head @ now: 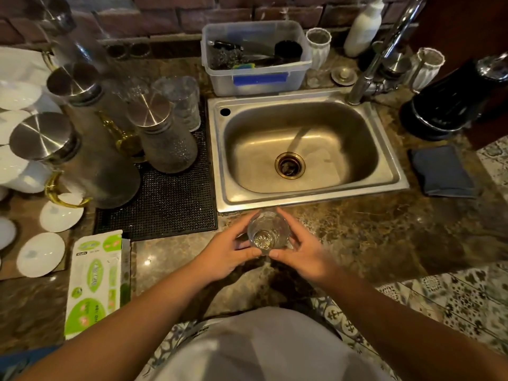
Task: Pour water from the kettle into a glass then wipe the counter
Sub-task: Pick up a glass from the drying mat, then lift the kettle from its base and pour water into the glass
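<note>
Nearest the person, the left hand (229, 250) and the right hand (299, 253) both curl around a clear glass (268, 232), fingers wrapped on either side and thumbs at its near edge, holding it over the brown stone counter (357, 237) just in front of the steel sink (299, 152). Left of the hands lies a green and white packet (94, 281) beside a black mat (165, 199) carrying lidded jugs (162, 136), and right of the sink lies a folded blue cloth (442, 171). Farther back stand the black kettle (450, 103), the tap (384, 50) and a plastic tub (255, 56) against the brick wall.
</note>
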